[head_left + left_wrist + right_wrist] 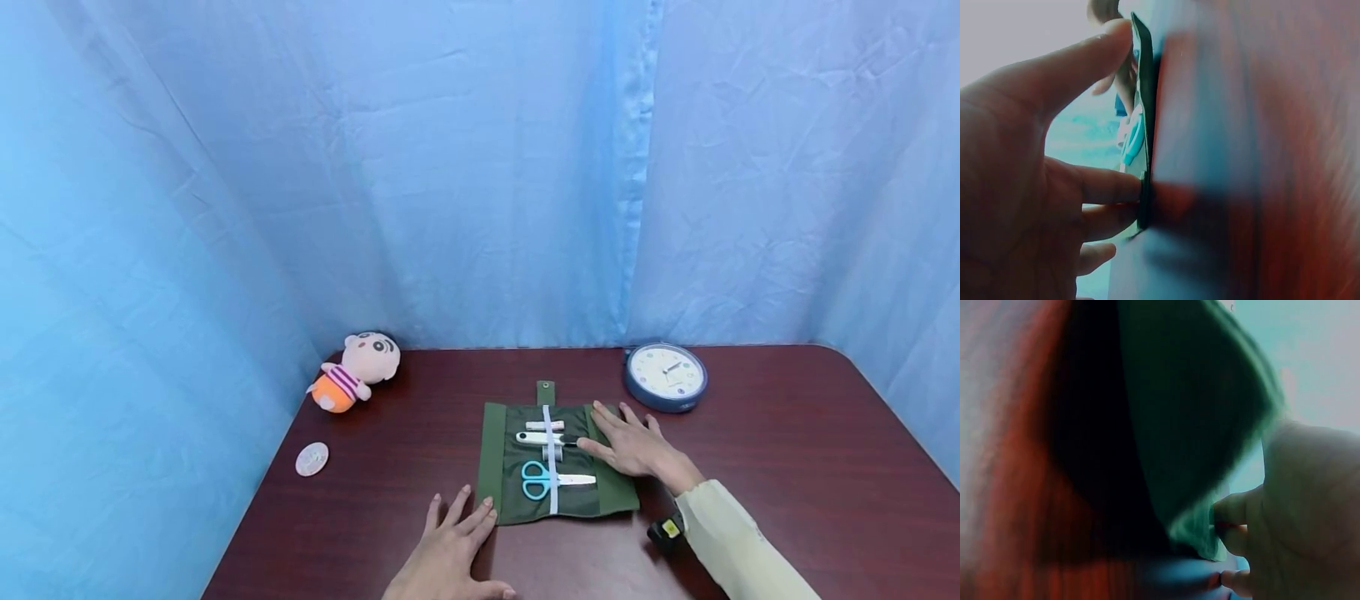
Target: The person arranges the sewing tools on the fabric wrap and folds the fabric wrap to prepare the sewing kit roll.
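Note:
A dark green fabric roll-up pouch [491, 467] lies unfolded on the table, with a white elastic band [553, 500] across its middle. Under the band sit light-blue-handled scissors [536, 480], a white-handled tool [531, 437] with a dark end, a small grey item [552, 453] and a thin pale stick [536, 426]. My left hand [452, 550] touches the pouch's near left corner with spread, straight fingers. In the left wrist view, its fingertips meet the pouch's edge. My right hand [637, 446] lies spread on the right flap; the right wrist view shows that flap's edge lifted off the table.
A plush doll [352, 375] lies at the far left, with a whitish round disc [312, 458] nearer on the table's left side. Behind my right hand stands a blue round clock [666, 377]. Blue curtains [480, 183] enclose the table [787, 467]. A black wrist device [664, 533] hangs under the right sleeve.

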`<state>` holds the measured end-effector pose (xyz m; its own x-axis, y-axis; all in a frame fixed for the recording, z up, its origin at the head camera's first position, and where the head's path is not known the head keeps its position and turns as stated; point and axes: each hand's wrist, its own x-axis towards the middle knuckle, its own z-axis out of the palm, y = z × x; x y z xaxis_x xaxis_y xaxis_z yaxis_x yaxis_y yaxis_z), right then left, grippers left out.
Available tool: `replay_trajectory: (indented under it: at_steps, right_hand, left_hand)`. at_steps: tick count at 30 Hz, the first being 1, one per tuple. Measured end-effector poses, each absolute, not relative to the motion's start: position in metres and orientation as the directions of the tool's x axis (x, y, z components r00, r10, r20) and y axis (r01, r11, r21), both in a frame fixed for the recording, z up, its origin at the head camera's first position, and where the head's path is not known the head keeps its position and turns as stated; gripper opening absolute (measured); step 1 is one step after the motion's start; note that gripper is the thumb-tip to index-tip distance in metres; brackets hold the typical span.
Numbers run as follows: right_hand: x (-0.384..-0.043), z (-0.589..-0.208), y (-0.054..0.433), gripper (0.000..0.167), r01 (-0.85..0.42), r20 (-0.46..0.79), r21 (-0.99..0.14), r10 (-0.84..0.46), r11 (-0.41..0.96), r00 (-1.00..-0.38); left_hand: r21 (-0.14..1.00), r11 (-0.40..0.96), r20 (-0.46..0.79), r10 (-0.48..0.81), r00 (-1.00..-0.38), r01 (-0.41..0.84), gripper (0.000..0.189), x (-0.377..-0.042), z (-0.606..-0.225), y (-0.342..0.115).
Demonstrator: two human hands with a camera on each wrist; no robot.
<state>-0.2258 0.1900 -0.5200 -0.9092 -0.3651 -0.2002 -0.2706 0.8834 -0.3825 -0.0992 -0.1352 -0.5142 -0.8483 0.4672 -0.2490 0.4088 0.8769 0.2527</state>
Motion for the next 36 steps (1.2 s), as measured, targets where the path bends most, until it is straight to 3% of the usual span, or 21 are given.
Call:
replay_trajectory:
  at_steps: [7, 13, 17, 26, 36]
  right_hand:
    - [-0.23, -0.521, 0.19, 0.085, -0.267, -0.21, -0.391, -0.368, 0.881, -0.906]
    - [-0.223, -0.525, 0.189, 0.084, -0.275, -0.14, -0.386, -0.35, 0.881, -0.926]
    - [-0.206, -0.523, 0.184, 0.081, -0.304, -0.034, -0.367, -0.34, 0.879, -0.94]
    - [-0.148, -0.507, 0.179, 0.071, -0.455, 0.14, -0.216, -0.434, 0.864, -0.89]
    - [-0.127, -0.523, 0.189, 0.034, -0.492, 0.312, 0.032, -0.477, 0.87, -0.822]
  left_hand:
    - [0.212, 0.889, -0.24, 0.449, -0.861, 0.405, 0.093, -0.098, -0.513, -0.127]
    - [0.045, 0.851, 0.001, 0.523, -0.852, 0.523, 0.069, -0.103, -0.513, -0.122]
    - [-0.029, 0.835, 0.112, 0.549, -0.828, 0.549, 0.063, -0.11, -0.511, -0.119]
    - [-0.119, 0.828, 0.186, 0.56, -0.807, 0.548, 0.046, -0.123, -0.511, -0.116]
    - [-0.166, 0.81, 0.227, 0.586, -0.778, 0.562, 0.019, -0.13, -0.515, -0.115]
